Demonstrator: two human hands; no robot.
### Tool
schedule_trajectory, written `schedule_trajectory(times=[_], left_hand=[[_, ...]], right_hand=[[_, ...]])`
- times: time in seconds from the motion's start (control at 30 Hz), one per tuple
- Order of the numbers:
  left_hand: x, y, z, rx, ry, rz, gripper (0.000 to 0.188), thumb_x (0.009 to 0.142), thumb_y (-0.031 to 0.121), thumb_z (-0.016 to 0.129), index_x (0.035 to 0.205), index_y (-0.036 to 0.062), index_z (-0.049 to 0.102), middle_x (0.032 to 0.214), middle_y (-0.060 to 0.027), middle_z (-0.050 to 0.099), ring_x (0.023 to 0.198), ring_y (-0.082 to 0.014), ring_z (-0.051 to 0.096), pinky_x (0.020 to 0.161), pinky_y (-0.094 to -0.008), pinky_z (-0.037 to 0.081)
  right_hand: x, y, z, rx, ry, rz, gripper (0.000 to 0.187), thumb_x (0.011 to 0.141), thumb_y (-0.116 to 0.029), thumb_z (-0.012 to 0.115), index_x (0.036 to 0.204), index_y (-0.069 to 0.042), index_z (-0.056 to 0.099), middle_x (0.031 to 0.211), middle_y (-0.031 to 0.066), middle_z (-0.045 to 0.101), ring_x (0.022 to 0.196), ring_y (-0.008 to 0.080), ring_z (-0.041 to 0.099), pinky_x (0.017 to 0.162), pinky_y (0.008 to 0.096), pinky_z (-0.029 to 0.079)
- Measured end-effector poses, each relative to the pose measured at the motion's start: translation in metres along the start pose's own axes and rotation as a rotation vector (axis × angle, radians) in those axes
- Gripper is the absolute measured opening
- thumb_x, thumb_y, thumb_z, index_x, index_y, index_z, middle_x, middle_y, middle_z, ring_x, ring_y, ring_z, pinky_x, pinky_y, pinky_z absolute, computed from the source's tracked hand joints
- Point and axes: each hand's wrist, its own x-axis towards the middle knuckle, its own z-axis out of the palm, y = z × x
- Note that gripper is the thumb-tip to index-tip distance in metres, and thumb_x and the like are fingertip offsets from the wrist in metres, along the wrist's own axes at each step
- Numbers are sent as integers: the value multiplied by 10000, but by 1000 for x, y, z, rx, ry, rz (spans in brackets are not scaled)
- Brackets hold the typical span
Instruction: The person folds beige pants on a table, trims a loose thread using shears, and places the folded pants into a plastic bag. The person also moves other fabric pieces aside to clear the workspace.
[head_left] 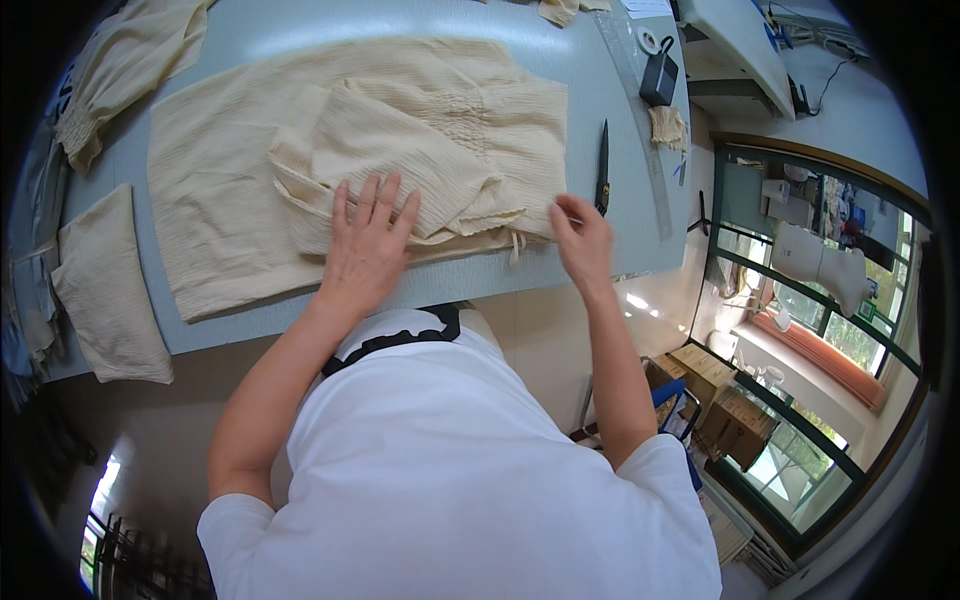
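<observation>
A cream crinkled garment (230, 190) lies spread on the table, with a gathered, shirred patch and an upper layer folded over it. My left hand (368, 245) rests flat on the folded layer, fingers spread. At the garment's right end, my right hand (583, 238) has its fingers curled, and thumb and forefinger meet at the fabric edge; the exact bit of cloth between them is small. A thin cream tie (516, 248) hangs from the near edge between my hands. Black scissors (603, 165) lie just beyond my right hand.
The pale blue-grey table (460, 282) ends close to my waist. Folded cream cloth (112, 285) sits at its left, and another cream piece (135, 65) at the far left. A clear ruler (650, 150), a black box (658, 78), a tape roll (648, 41) and a cream scrap (668, 128) line the right side.
</observation>
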Motion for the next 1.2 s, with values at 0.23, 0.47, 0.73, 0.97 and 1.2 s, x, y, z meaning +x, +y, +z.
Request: schedule_trajectory(times=[0.23, 0.47, 0.73, 0.97, 1.2], left_hand=[[-9, -7, 0, -109, 39, -68, 863, 664, 238, 828, 1408, 65, 427, 1484, -169, 350, 1395, -335, 310, 1160, -549, 181], [-65, -20, -42, -733, 253, -458, 889, 702, 174, 820, 1440, 20, 350, 1465, -200, 379, 1351, -342, 404, 1148, -446, 292], [-166, -146, -52, -2185, 1112, -851, 614, 905, 160, 558, 1370, -124, 277, 1398, -321, 357, 1305, -413, 417, 1135, -537, 338], [-122, -180, -47, -1429, 717, -1213, 561, 924, 280, 643, 1287, -103, 451, 1166, -209, 618, 1046, -288, 619, 896, -391, 514], [-90, -202, -31, -477, 780, -906, 463, 828, 58, 673, 1236, -90, 512, 959, -174, 680, 796, -278, 656, 787, -363, 513]], right_hand=[[32, -64, 68, 52, -362, 59, 403, 803, -263, 736, 1094, 10, 675, 918, 135, 717, 728, 190, 672, 683, 316, 529], [-31, -226, 91, 753, -945, -10, 352, 896, -118, 665, 1218, 16, 613, 1059, 86, 692, 915, 129, 653, 783, 268, 545], [-57, -164, 120, 263, -866, -215, 307, 910, -100, 652, 1197, 5, 633, 1066, 87, 713, 960, 159, 670, 869, 295, 526], [-15, -76, 94, -78, -246, -308, 327, 902, -130, 648, 1208, -16, 621, 1094, 151, 674, 979, 255, 641, 863, 349, 502], [24, -59, 119, -555, 15, -703, 494, 906, -127, 611, 1376, -41, 487, 1423, 218, 450, 1301, 398, 415, 1089, 448, 329]])
